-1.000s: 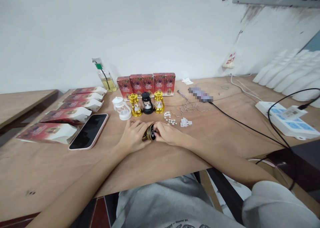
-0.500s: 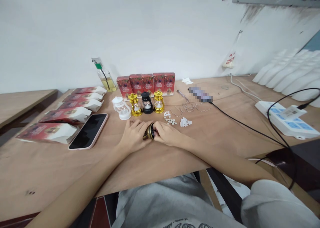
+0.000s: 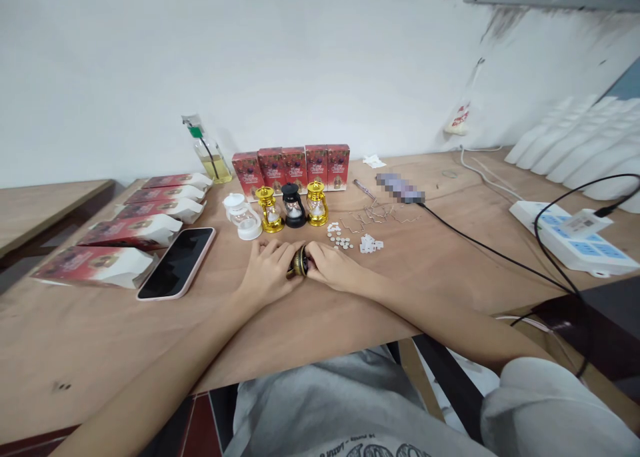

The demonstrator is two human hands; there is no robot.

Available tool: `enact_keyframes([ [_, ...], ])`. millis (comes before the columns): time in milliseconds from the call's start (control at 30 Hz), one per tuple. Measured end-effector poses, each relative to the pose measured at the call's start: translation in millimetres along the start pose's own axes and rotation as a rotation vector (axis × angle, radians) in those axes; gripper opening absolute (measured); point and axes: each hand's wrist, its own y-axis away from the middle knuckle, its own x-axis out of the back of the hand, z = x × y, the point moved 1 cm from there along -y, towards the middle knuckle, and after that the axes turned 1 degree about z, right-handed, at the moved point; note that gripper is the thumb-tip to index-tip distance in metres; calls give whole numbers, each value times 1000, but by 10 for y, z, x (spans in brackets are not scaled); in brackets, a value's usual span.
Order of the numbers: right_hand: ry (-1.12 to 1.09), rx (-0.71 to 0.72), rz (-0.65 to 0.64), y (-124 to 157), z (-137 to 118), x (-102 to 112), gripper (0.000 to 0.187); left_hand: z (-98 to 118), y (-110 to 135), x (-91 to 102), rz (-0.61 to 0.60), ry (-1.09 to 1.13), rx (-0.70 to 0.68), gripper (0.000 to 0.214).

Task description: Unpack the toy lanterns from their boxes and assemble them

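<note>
A bronze-coloured miniature lantern [image 3: 299, 262] lies on its side between my hands, just above the table, much of it covered by fingers. My left hand [image 3: 270, 268] is closed around its left part. The fingers of my right hand [image 3: 327, 265] are closed on its dark right end; whether they also pinch a small part is hidden. Behind my hands stand a white lantern [image 3: 243, 217], a black lantern [image 3: 294, 207] and two gold lanterns, one at the left [image 3: 271, 210] and one at the right [image 3: 317, 205]. Button cells [image 3: 343, 243] and small white pieces [image 3: 371, 243] lie beyond my right hand.
Red boxes stand upright [image 3: 293, 170] at the back; several opened boxes [image 3: 135, 230] lie left. Nearby are a phone [image 3: 177, 263], a pump bottle [image 3: 213, 160], a screwdriver [image 3: 364, 189] and bent metal wires [image 3: 375, 213]. A black cable [image 3: 495, 249] crosses toward a power strip [image 3: 575, 237].
Both hands keep their hold on the bronze lantern and have hardly moved. The view has shifted very slightly; the other things lie where they were.
</note>
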Motion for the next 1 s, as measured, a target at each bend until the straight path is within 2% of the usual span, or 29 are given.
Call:
enact_keyframes([
  [233, -83, 44, -17, 14, 21, 61, 8, -22, 6, 7, -14, 15, 20, 43],
  [400, -28, 78, -17, 15, 22, 69, 5, -43, 18, -1, -9, 19, 28, 44],
  [700, 13, 47, -15, 5, 21, 85, 3, -35, 14, -4, 4, 6, 21, 44],
  [767, 63, 24, -4, 0, 71, 105, 5, -44, 14, 4, 10, 14, 41, 45],
  [867, 254, 10, 0, -2, 187, 161, 7, -54, 13, 17, 5, 28, 76, 45],
  [1000, 524, 39, -85, 15, 342, 258, 6, -54, 18, 15, -9, 36, 95, 45],
])
